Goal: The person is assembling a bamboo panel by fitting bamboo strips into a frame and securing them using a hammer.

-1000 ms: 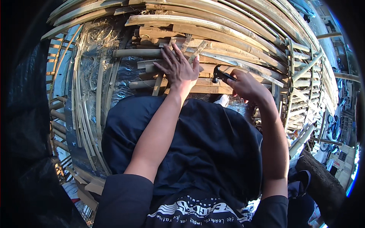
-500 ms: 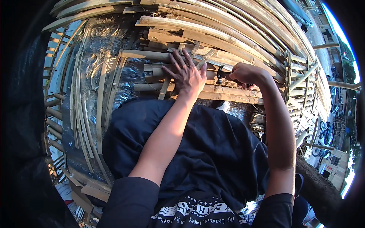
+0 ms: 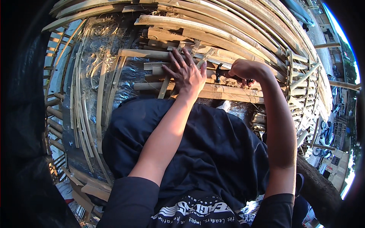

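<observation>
My left hand (image 3: 187, 73) lies flat with spread fingers on several bamboo slats, pressing over short crosswise bamboo strips (image 3: 165, 86) that run under it. To its right, my right hand (image 3: 249, 72) is wrapped round the handle of a black claw hammer (image 3: 219, 73). The hammer's head is above the slats, a short way from my left thumb. Whether the head touches the bamboo cannot be told. A long split bamboo slat (image 3: 220, 94) lies just below both hands. No nail can be made out.
Many long bamboo slats (image 3: 213, 28) are stacked across the far side. Thin strips (image 3: 81, 110) and curly shavings (image 3: 98, 66) lie on a shiny dark sheet at the left. Slatted bamboo structure (image 3: 302, 81) stands at the right, with a dark log (image 3: 317, 186) near my right elbow.
The hammer's head has shifted slightly up and left, tilting a little with my right hand. My left hand stays in the same place on the slats.
</observation>
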{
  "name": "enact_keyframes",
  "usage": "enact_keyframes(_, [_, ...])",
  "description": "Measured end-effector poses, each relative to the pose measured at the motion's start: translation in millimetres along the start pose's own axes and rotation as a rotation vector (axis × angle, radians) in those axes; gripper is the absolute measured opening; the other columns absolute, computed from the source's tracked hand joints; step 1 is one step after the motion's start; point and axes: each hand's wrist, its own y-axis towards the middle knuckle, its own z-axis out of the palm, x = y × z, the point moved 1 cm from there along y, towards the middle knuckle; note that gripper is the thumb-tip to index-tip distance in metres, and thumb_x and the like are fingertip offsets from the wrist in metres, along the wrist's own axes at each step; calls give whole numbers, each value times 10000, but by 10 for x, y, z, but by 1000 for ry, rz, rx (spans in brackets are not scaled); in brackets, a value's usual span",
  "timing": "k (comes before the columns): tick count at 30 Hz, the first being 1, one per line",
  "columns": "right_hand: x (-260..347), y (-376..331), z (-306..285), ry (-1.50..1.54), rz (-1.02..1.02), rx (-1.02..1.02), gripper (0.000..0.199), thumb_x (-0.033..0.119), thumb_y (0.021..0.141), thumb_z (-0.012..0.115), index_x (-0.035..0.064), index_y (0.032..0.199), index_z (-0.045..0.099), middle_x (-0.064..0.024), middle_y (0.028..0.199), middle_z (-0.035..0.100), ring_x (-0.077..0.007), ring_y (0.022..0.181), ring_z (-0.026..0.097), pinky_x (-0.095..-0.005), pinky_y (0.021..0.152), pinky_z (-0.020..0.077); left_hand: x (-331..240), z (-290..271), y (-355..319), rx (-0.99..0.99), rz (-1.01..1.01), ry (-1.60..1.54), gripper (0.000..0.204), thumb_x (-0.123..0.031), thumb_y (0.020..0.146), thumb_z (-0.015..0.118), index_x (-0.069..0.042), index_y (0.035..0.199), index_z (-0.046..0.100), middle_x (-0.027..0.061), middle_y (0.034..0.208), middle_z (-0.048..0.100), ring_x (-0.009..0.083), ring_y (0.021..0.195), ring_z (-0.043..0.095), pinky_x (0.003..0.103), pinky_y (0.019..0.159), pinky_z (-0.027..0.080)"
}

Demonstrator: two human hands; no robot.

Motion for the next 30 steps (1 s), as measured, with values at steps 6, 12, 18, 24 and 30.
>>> enact_keyframes(6, [93, -175, -102, 0, -18, -48, 355, 278, 967, 573, -34, 827, 666, -147, 736, 680, -198, 583, 627, -382, 516, 496, 12, -8, -2, -10, 3, -16, 901, -641, 990, 461, 20, 1585, 320, 308, 1625, 284, 461, 1521, 255, 775, 1140, 204])
enact_keyframes(12, [197, -209, -137, -76, 43, -47, 388, 311, 1017, 595, -20, 822, 654, -104, 705, 662, -205, 560, 620, -370, 509, 491, 11, -18, -2, 1, 7, -22, 879, -626, 998, 453, 22, 1580, 334, 313, 1628, 277, 460, 1522, 256, 776, 1136, 212])
enact_keyframes(18, [177, -265, -94, 135, 79, -33, 329, 257, 1009, 560, -18, 862, 664, -85, 735, 669, -181, 575, 620, -344, 520, 518, 24, -15, 9, 8, -5, -26, 874, -629, 1005, 431, 12, 1591, 323, 310, 1636, 269, 458, 1531, 243, 774, 1143, 202])
enact_keyframes(24, [-127, 31, -81, 326, 64, 127, 337, 293, 1074, 474, -2, 1111, 632, -24, 757, 635, -101, 538, 500, -279, 461, 395, -12, -19, 7, 20, -13, -41, 874, -644, 1004, 414, -13, 1601, 319, 296, 1642, 275, 451, 1538, 232, 769, 1157, 179])
enact_keyframes(30, [-155, -94, 80, 910, 2, 244, 266, 208, 1046, 526, 25, 1226, 592, -39, 850, 633, -110, 615, 553, -280, 489, 461, 16, -53, 17, 51, -33, -31, 878, -653, 1002, 406, -26, 1609, 313, 281, 1651, 271, 441, 1545, 223, 763, 1162, 177])
